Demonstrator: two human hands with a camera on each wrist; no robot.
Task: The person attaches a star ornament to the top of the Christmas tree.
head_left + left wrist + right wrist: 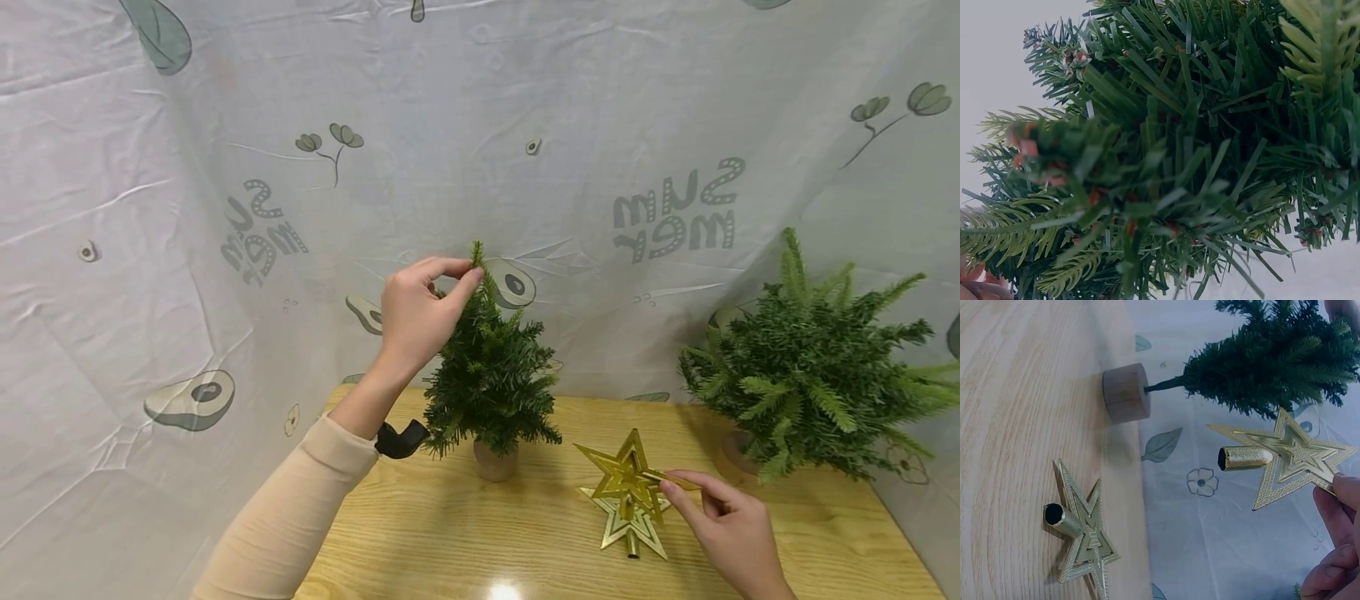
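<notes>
A small artificial Christmas tree (498, 383) stands upright on a round wooden base (495, 462). Thumb and index finger of my left hand (423, 312) pinch its top sprig (477, 252). My right hand (731, 525) pinches one point of a gold star tree topper (630, 477), which it holds up to the right of the tree's base. The star's hollow tube (1241, 458) shows in the right wrist view. A second gold star topper (1088, 540) lies on the table, partly covered by the held one in the head view. Tree branches (1166, 162) fill the left wrist view.
A second, bushier artificial tree (813, 375) stands at the right on its own wooden base (738, 450). The wooden table (420, 533) meets a hanging printed cloth (450, 150) behind and at both sides. A black strap (401, 439) is on the left wrist.
</notes>
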